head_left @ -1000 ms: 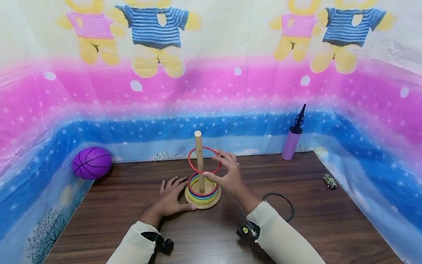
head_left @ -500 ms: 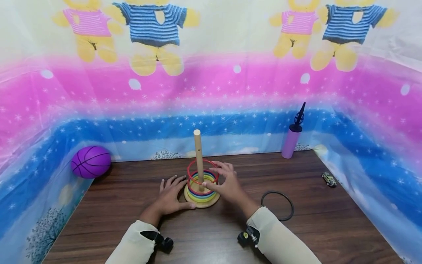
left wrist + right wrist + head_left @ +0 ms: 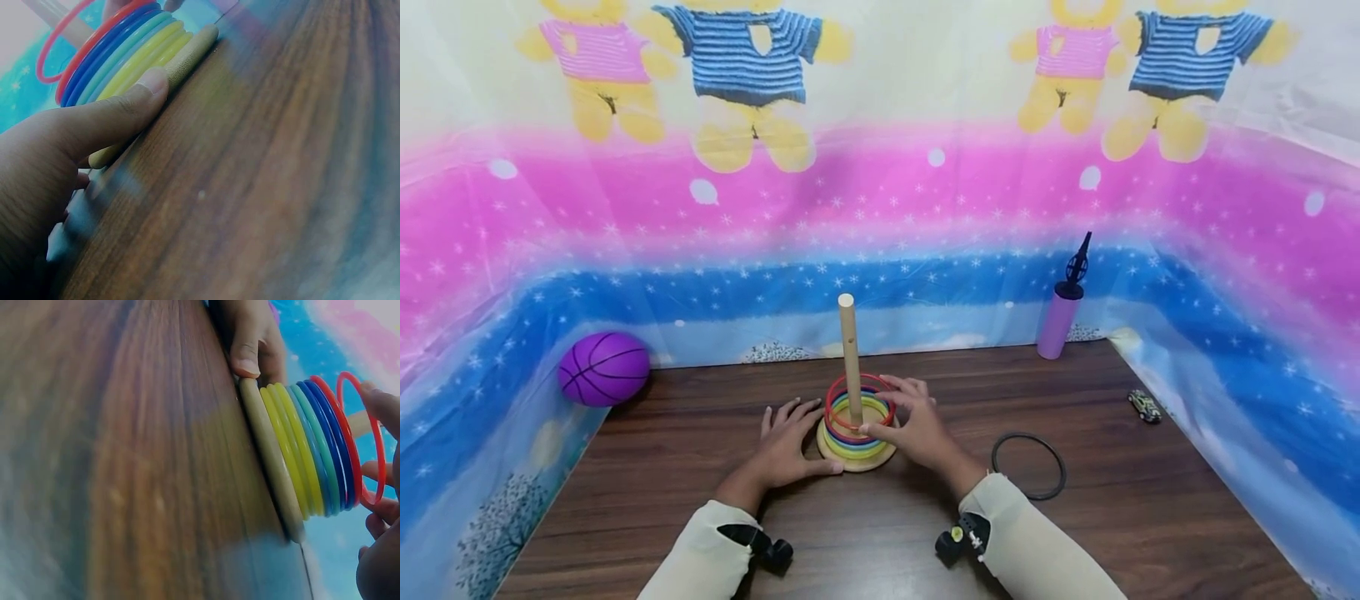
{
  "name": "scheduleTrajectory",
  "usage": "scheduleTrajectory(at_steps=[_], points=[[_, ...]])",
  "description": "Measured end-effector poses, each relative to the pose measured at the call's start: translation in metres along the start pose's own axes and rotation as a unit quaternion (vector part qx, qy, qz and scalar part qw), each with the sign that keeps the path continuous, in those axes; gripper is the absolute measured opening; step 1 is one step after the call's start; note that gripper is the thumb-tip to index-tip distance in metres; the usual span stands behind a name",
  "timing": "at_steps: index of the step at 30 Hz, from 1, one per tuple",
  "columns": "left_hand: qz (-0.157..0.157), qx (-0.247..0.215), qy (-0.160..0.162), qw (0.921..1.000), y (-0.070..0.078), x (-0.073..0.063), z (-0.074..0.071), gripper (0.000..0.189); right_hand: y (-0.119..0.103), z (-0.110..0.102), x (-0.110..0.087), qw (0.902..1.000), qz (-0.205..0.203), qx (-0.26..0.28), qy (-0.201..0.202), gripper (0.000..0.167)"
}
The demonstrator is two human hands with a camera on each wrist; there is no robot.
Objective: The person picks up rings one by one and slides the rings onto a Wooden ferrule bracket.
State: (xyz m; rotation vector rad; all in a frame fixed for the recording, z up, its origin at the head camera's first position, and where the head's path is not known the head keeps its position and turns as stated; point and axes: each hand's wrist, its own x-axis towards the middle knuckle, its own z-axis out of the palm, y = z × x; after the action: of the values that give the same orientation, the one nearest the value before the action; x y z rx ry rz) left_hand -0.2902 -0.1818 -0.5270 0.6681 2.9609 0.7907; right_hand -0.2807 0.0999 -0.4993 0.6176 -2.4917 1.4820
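A wooden ring-toss stand has a tall post on a round base. Yellow, light blue, green, dark blue and red rings lie stacked around the post. My right hand pinches another red ring between thumb and fingers. That ring encircles the post and tilts just above the stack, its lower side touching or nearly touching the top red ring. My left hand rests at the left of the base, fingers spread and mostly straight, with its thumb against the base's rim.
A black ring lies on the wooden table to the right. Farther right is a toy car. A purple pump stands at the back right, and a purple ball sits at the back left. A printed cloth surrounds the table.
My right hand has lowered the red ring along the post, from well above the stack to just over it. My left hand has stayed at the base.
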Motion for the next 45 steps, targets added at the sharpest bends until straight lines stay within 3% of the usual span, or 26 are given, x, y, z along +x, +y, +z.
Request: scheduleTrajectory(at_steps=[21,31,45], points=[[-0.004,0.001,0.001,1.0,-0.003,-0.004,0.001,0.106,0.0,0.005,-0.005,0.9991,0.006,-0.022,-0.036,0.054],[-0.011,0.002,-0.006,0.9999,-0.002,-0.006,0.002,0.107,0.006,0.007,-0.006,0.9991,0.002,0.011,-0.042,0.06],[-0.002,-0.005,-0.001,1.0,0.0,-0.002,-0.002,0.105,-0.003,-0.022,-0.016,0.9995,-0.006,-0.017,-0.025,0.06]])
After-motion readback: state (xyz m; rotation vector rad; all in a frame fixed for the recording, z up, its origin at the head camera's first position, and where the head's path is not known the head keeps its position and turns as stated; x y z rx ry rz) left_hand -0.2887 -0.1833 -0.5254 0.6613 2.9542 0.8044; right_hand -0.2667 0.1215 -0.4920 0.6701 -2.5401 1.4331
